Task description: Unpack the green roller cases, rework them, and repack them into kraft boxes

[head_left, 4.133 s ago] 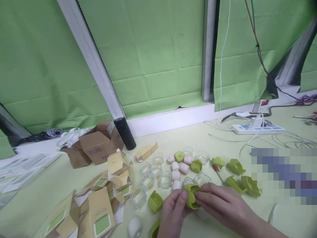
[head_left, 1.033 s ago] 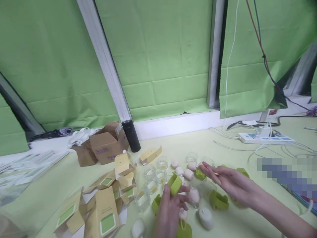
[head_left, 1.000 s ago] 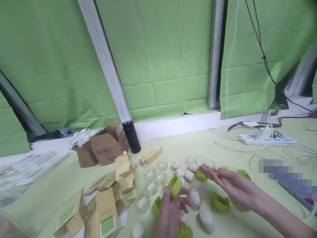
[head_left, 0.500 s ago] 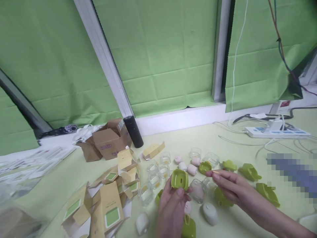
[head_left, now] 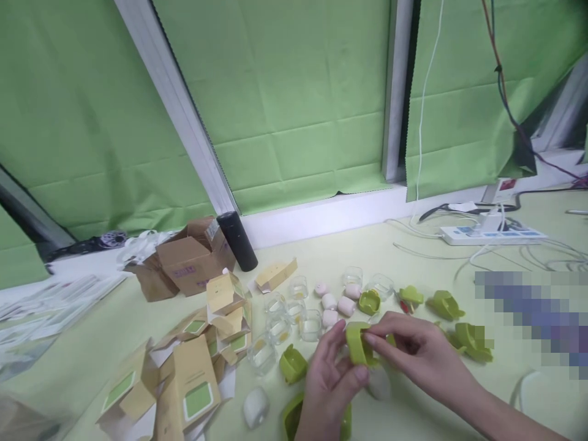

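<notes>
A small green plastic case (head_left: 356,344) is held by my left hand (head_left: 327,381), fingers on its near side and thumb below. Its open side faces right. My right hand (head_left: 416,352) reaches to that opening, thumb and fingertips pinched together at the rim. Whatever they pinch is hidden. Directly behind the hands lie pinkish-white rounded pieces (head_left: 346,306) and another green case (head_left: 369,302). One more green case (head_left: 293,364) rests left of my left hand. A larger white rounded piece (head_left: 379,383) shows partly beneath my right hand.
Several clear plastic cups (head_left: 262,355) stand left of the hands, beside opened card boxes (head_left: 197,386). Farther back are a black bottle (head_left: 237,241) and a brown carton (head_left: 190,260). More green parts (head_left: 444,305) lie right. A power strip (head_left: 491,235) with cables sits at the back right.
My right hand has come left to the green case, its pinched fingers now at the opening. The case has turned from facing me to facing right. The view has shifted slightly.
</notes>
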`<state>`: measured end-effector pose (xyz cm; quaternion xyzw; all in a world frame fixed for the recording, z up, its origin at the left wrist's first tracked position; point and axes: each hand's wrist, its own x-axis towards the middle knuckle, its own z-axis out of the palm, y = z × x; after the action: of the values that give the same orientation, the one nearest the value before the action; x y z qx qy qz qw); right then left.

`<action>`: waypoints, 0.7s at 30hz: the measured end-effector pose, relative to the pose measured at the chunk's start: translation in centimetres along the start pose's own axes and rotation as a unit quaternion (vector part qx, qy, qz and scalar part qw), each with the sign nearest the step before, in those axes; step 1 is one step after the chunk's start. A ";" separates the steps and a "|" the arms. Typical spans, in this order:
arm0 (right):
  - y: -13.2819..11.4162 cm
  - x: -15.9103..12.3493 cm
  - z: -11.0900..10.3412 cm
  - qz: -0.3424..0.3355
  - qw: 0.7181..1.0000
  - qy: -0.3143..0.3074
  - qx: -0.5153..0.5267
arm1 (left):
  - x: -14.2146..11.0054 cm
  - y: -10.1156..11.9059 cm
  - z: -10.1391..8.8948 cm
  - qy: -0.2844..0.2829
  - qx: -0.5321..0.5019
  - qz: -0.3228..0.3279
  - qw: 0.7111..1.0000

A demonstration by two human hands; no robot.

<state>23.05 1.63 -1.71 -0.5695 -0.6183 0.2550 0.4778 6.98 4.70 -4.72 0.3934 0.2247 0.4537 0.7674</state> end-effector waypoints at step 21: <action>0.7 -0.8 0.0 -0.178 0.979 0.012 -0.097 | -0.2 0.3 0.5 -0.057 0.168 0.054 0.983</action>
<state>23.26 1.07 -2.55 -0.4972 -0.7256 0.0975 0.4656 7.12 4.42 -4.20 0.5534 0.2321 0.4276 0.6761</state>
